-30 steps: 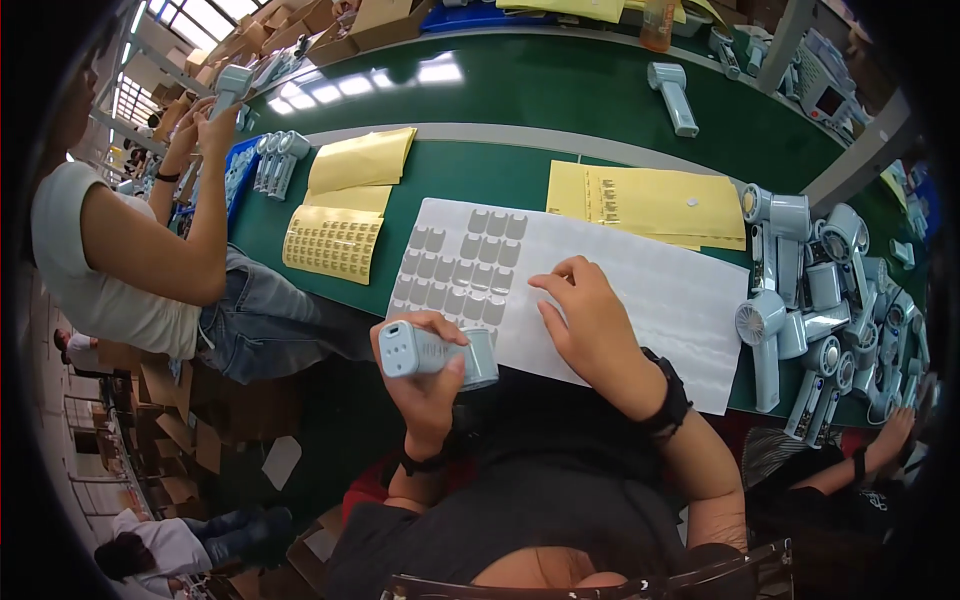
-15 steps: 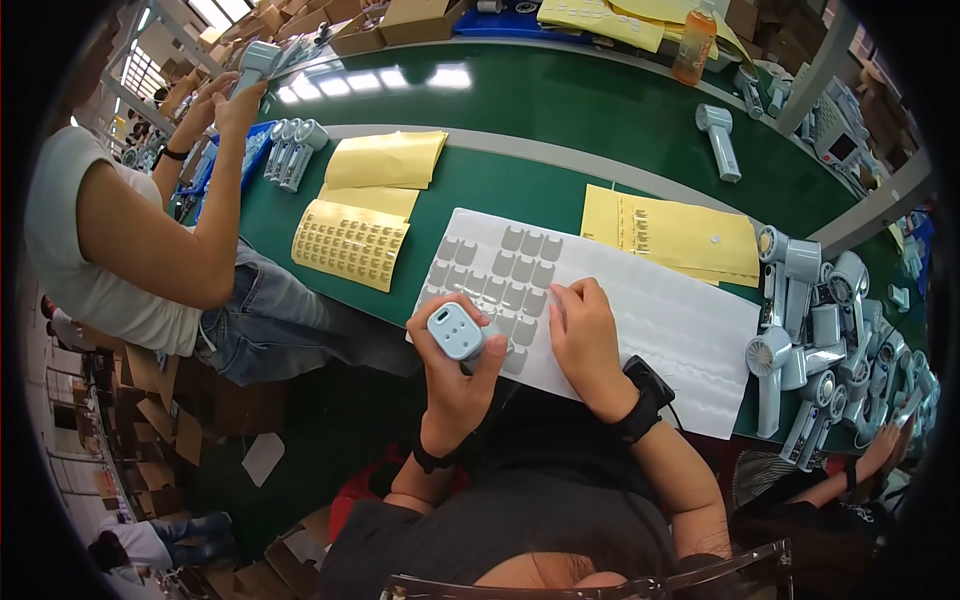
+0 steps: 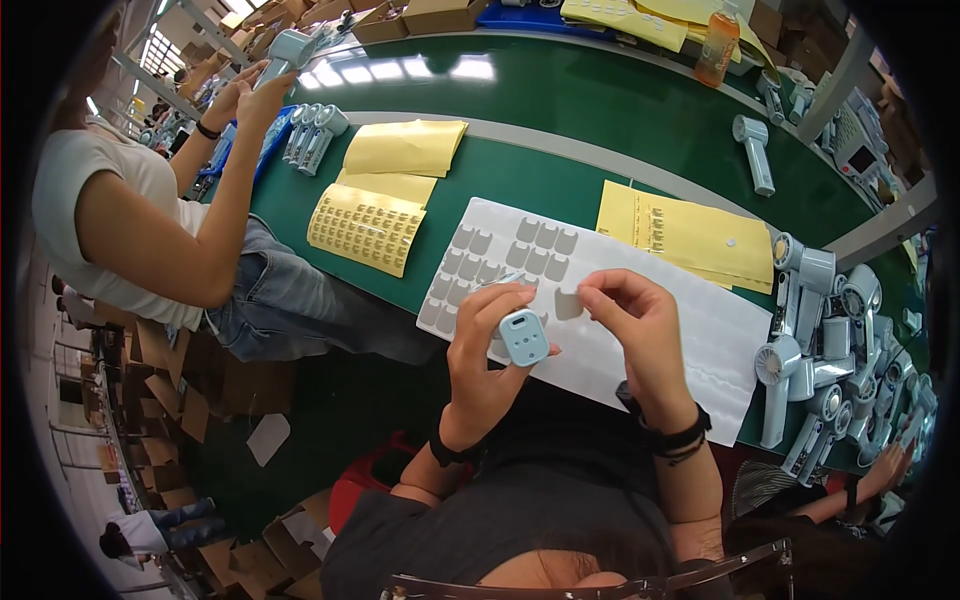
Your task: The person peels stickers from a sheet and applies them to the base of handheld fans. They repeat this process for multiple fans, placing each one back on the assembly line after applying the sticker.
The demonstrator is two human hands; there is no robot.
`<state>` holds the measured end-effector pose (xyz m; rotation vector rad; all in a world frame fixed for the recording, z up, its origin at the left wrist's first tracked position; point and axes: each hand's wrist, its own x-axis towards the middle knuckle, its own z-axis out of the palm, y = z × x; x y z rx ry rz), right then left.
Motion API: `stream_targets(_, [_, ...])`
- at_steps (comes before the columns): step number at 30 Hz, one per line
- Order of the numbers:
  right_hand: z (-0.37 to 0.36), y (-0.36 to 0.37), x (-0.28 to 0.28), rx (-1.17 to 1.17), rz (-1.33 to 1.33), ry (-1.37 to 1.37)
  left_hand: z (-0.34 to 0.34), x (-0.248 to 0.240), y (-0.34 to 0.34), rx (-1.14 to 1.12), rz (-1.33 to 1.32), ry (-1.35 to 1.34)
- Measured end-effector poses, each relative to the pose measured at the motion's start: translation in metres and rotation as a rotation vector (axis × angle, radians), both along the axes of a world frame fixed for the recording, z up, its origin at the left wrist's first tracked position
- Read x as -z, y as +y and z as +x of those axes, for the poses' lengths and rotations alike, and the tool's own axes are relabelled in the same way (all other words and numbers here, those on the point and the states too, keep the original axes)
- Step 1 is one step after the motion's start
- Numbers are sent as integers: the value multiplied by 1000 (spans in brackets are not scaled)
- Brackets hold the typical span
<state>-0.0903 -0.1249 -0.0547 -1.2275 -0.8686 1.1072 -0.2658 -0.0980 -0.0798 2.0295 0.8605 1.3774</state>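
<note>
Wearer's 2 hands [image 3: 482, 352] [image 3: 642, 318], 1 pinched sticker [image 3: 567, 304], 1 white sheet [image 3: 692, 345]

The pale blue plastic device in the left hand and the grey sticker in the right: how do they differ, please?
The pale blue plastic device is thick and rounded; the grey sticker is thin and flat. The left hand wraps around the device; the right hand pinches the sticker's edge. Both are being held.
</note>
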Motion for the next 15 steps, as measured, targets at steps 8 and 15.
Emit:
stream_targets(8, [9,-32,-39,-159,-16,185,26,-9,-11,4,84,98])
stream_targets(15, [14,-41,-37,-120,-15,181,32,-8,-15,-4,95,145])
